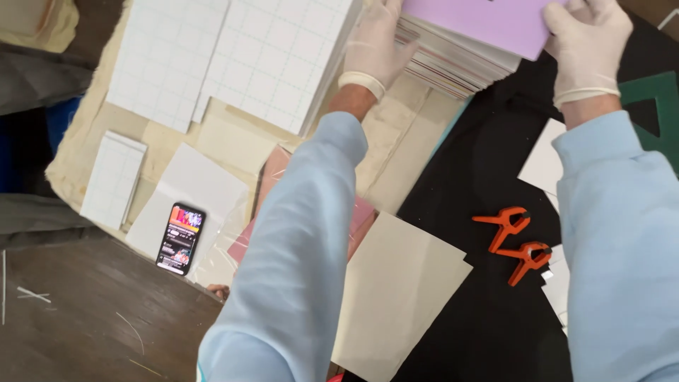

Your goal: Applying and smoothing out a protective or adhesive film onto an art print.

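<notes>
Both my hands wear pale thin gloves and light blue sleeves. My left hand [378,46] presses against the left side of a thick stack of sheets [453,64] at the top of the view. My right hand [587,42] grips the stack's right corner. A lilac sheet [488,21] lies on top of the stack. The stack rests partly on beige cloth and partly on a black mat [495,311].
Two orange spring clamps [520,240] lie on the black mat. A beige card [396,290] lies below the stack. Gridded white boards [233,56] and a smaller one [113,177] lie at left. A phone [180,238] with a lit screen sits on white paper. A green shape [654,106] is at right.
</notes>
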